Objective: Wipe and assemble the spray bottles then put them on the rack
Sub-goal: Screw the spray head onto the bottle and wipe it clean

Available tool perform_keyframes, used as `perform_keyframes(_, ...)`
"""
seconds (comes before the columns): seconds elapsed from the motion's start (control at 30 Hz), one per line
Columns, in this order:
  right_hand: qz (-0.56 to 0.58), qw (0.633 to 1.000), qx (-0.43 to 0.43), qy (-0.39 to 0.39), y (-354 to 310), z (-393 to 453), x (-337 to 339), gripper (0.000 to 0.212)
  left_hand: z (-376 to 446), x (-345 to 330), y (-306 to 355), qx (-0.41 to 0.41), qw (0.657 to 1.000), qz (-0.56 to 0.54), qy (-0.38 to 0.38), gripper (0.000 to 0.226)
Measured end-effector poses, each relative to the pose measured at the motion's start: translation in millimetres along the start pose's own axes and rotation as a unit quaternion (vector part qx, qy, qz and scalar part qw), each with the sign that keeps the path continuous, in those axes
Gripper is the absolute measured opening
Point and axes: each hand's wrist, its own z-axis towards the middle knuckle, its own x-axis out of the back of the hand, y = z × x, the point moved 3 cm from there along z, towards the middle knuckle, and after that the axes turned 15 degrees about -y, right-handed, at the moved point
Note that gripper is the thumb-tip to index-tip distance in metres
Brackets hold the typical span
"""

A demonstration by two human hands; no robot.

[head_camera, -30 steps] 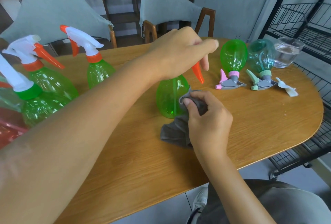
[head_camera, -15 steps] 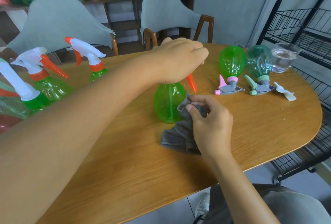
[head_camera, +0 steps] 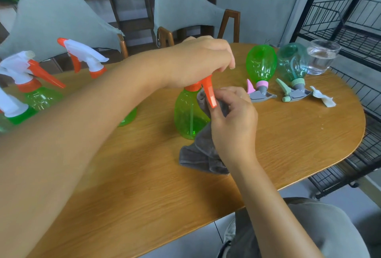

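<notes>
**A:** Left edge status?

**B:** Three assembled spray bottles upright on the wooden table (head_camera: pixel 288 138). Nearest one (head_camera: pixel 12 111) has a green collar and white head. Behind it, one (head_camera: pixel 31 80) with orange collar and orange trigger. Third one (head_camera: pixel 86 57) further back, white head with orange nozzle tip; its green body is mostly hidden behind the left forearm.

**A:** Centre?

**B:** Green bottle being worked (head_camera: pixel 188 115) stands upright mid-table. Left hand (head_camera: pixel 198 62) reaches across from the left, fingers curled over the sprayer head, gripping it from above. Orange trigger (head_camera: pixel 209 93) sticks out below the fingers. Right hand (head_camera: pixel 233 121) holds the grey cloth (head_camera: pixel 200 154) bunched against the bottle's right side, thumb and fingers pinching the cloth near the trigger. Rest of the cloth trails down onto the table.

**A:** Right side?

**B:** Two bottles resting inverted on their grey sprayer heads: green one with pink collar (head_camera: pixel 260 66), teal one with pale green collar (head_camera: pixel 291 66), just beside each other. Glass of water (head_camera: pixel 321 55) next to the teal one. White crumpled scrap (head_camera: pixel 322 98) nearby. Black wire rack (head_camera: pixel 350 31) stands off the table's right end.
</notes>
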Motion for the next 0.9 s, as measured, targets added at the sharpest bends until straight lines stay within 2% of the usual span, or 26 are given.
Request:
perform_keyframes(0.13,-0.028,0.999,0.037,0.016,-1,-11,-2,0.014,0,-1,-1,-0.003,1.0,0.005,0.01,0.037)
perform_keyframes(0.27,-0.02,0.998,0.065,0.019,-2,-18,-1,0.011,-2,0,-1,-0.01,1.0,0.011,0.005,0.027)
perform_keyframes(0.5,0.007,0.999,0.037,0.024,-6,-7,0,0.009,-6,5,3,-0.023,0.999,-0.032,-0.021,0.038)
perform_keyframes(0.67,-0.029,0.999,0.026,0.013,-5,-7,-3,0.013,-8,8,-5,-0.025,0.996,-0.082,-0.025,0.045)
perform_keyframes(0.9,-0.027,0.998,-0.038,-0.043,7,-18,4,0.017,-8,8,-8,-0.012,0.996,-0.085,-0.006,0.036)
